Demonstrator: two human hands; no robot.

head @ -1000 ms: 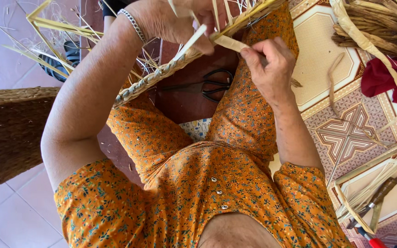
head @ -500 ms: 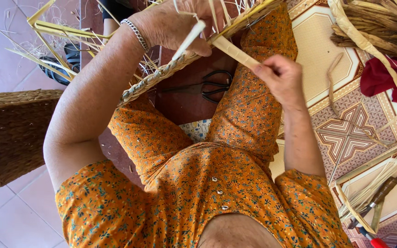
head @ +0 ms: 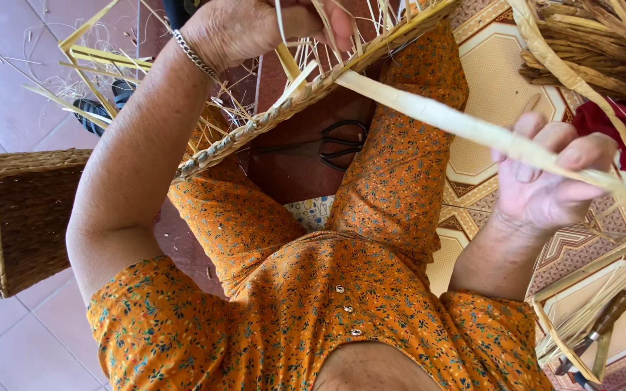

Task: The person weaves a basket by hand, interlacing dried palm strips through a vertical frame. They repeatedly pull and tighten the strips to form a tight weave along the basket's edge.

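Head view: left hand (head: 255,29) pinches the woven rim (head: 313,90); right hand (head: 552,181) grips a taut pale strip (head: 429,112).

Home floor used as a basket-weaving workplace: patterned floor tiles (head: 501,87), finished woven basket (head: 16,217), loose straw strips (head: 103,65), bundled dried fibre (head: 603,43), scissors (head: 342,141).

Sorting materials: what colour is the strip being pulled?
Pale straw-yellow strip, clearest in the head view.
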